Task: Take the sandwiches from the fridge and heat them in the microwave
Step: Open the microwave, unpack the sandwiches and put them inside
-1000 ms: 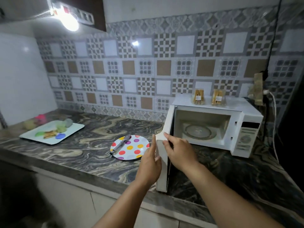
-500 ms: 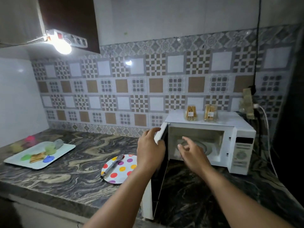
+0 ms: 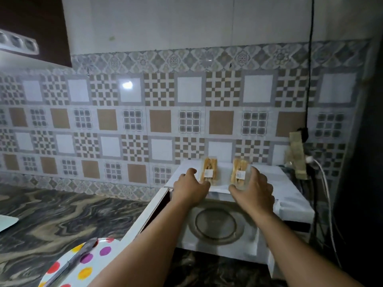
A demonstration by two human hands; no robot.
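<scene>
Two clear packs of sandwiches stand upright on top of the white microwave (image 3: pixel 284 183). My left hand (image 3: pixel 190 188) sits just left of the left sandwich pack (image 3: pixel 209 169), fingers apart, thumb at its lower corner. My right hand (image 3: pixel 253 190) wraps the right sandwich pack (image 3: pixel 238 171), thumb under its front and fingers on its right side. The pack still rests on the microwave. The microwave door (image 3: pixel 145 216) hangs open to the left, and the glass turntable (image 3: pixel 217 224) inside is bare.
A polka-dot plate (image 3: pixel 93 264) with a knife (image 3: pixel 78 255) on it lies on the marbled counter at lower left. A corner of a white tray (image 3: pixel 6 222) shows at the left edge. A socket strip (image 3: pixel 297 156) and cables (image 3: pixel 325 193) hang right of the microwave.
Both hands left the microwave door, which stays open, and rose to the sandwich packs on top. The view moved closer and up.
</scene>
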